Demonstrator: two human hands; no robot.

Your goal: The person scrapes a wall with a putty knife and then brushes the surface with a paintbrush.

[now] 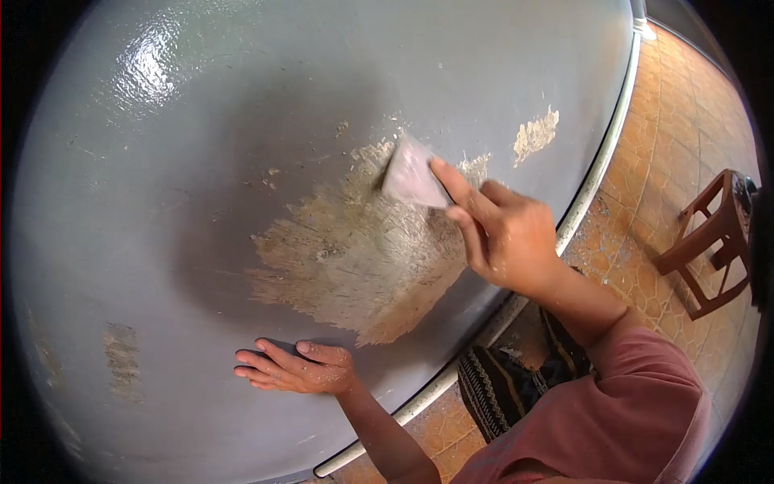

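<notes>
A flat scraper blade (414,174) is gripped in my right hand (508,230), its edge against the upper part of a large bare patch (355,258) where the coating is gone. The patch lies on a big curved grey surface (193,242). Below and left of the patch, my left hand (298,367) rests on the grey coating with its fingers spread and nothing in it. The scraper's handle is hidden in my right hand.
Smaller bare patches (536,135) (122,361) mark the surface at right and lower left. A pale rim (592,181) runs along its edge. Beyond, a brown plastic stool (709,242) stands on the orange tiled floor (637,185), with flakes near the rim.
</notes>
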